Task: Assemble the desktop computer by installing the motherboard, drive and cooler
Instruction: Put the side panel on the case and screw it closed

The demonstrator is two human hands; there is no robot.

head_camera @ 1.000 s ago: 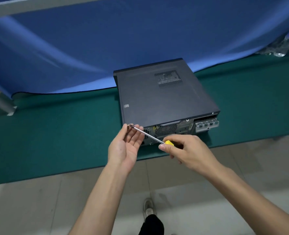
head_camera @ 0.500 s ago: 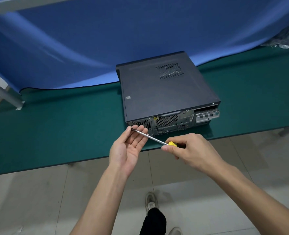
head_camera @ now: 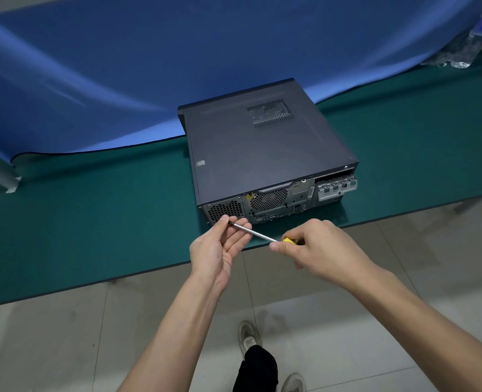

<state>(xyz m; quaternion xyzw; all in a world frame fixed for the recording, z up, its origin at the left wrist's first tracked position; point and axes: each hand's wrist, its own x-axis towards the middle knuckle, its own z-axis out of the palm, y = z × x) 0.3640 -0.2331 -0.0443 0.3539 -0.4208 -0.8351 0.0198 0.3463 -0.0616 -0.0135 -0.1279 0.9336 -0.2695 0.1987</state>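
A closed black desktop computer case (head_camera: 262,148) lies flat on the green table (head_camera: 93,222), its rear panel with fan grilles and ports facing me. Just in front of that panel I hold a screwdriver (head_camera: 259,235) with a yellow handle and a thin metal shaft. My right hand (head_camera: 324,250) grips the handle. My left hand (head_camera: 220,250) is palm up, thumb and fingertips pinching the shaft's tip near the case's lower left corner. The motherboard, drive and cooler are not visible.
A blue cloth (head_camera: 149,66) hangs behind the table and drapes onto its back edge. Plastic bottles (head_camera: 477,32) lie at the far right corner. The table's front edge runs just under my hands; my feet (head_camera: 249,335) stand on the tiled floor below.
Both hands, still on the screwdriver, have drawn back slightly from the case, so more of its rear panel shows. The case has not moved.
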